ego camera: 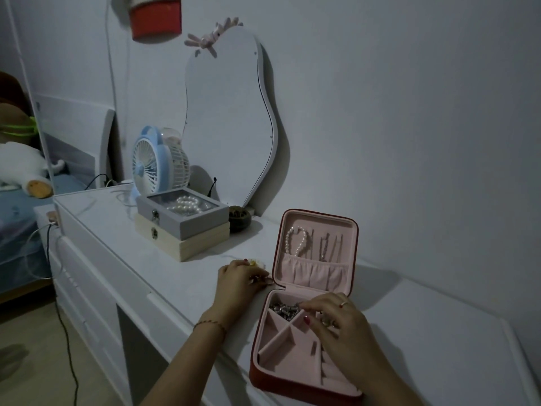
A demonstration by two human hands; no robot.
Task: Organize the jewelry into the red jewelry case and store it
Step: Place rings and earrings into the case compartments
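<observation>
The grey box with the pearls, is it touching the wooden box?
Touching. The head view shows the grey box stacked directly on the wooden box, its base resting flat on the lid with no gap.

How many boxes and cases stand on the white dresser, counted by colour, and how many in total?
Red: 1, the open red jewelry case
Grey: 1, the glass-lidded grey box
Beige: 1, the wooden box under it
Total: 3
</observation>
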